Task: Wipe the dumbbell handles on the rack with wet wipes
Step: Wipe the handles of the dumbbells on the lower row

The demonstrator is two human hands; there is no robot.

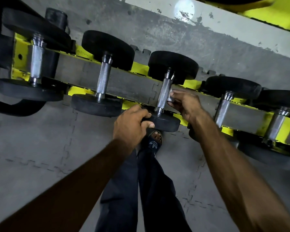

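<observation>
Dumbbell (pixel 173 66) on rack (pixel 192 84), mid-row; heavy, rigid; knurled handle (pixel 164 95) grippy; left hand (pixel 132 124) grips near plate (pixel 166 122), steadying; right hand (pixel 186 103) pinches wipe (pixel 170 98) against handle; wipe soft, likely slippery.

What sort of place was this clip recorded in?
Probably a gym's free-weight area: black dumbbells with knurled steel handles lie in a row on a yellow rack, the floor is interlocking rubber tiles, and the right hand holds a wipe against one handle.
</observation>
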